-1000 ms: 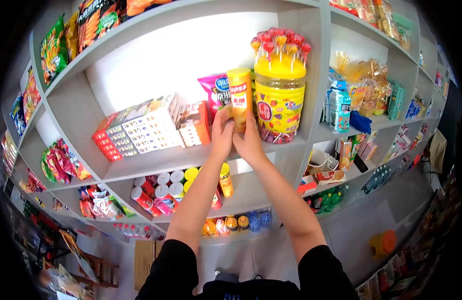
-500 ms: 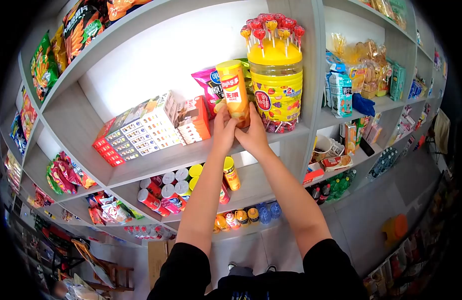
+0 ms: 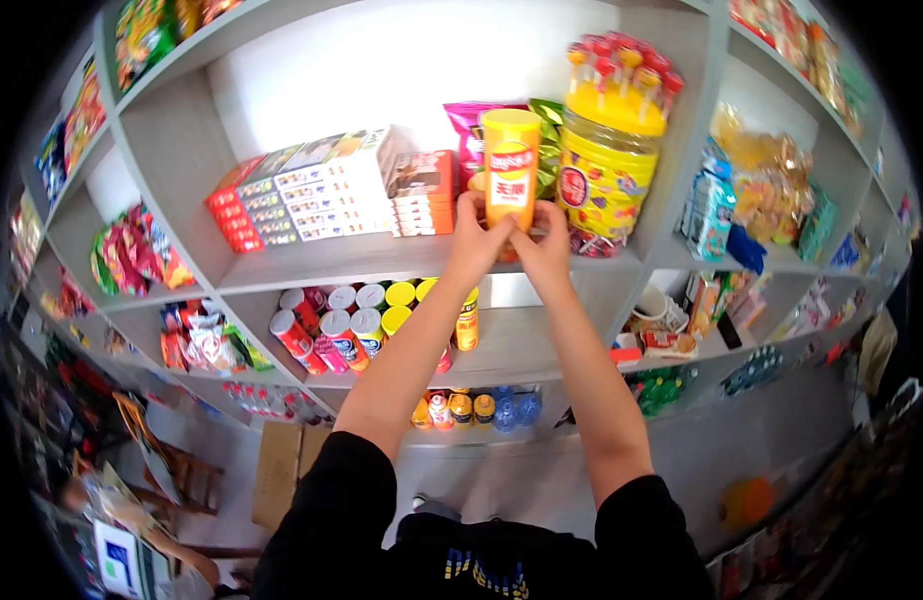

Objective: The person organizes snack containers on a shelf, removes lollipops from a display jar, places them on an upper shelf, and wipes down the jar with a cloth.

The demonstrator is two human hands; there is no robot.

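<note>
This looks like a small shop: grey shelving units [image 3: 381, 262] carry snack bags [image 3: 131, 250] at left, rows of lidded canisters [image 3: 366, 325] at lower centre, and a yellow tub [image 3: 608, 180] topped with lollipops [image 3: 621, 65] at upper right.

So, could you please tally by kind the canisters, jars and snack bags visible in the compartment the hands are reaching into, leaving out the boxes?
Orange canister: 1
Lollipop-topped jar: 1
Snack bags, one pink and one green, both partly hidden: 2
Total: 4
</note>
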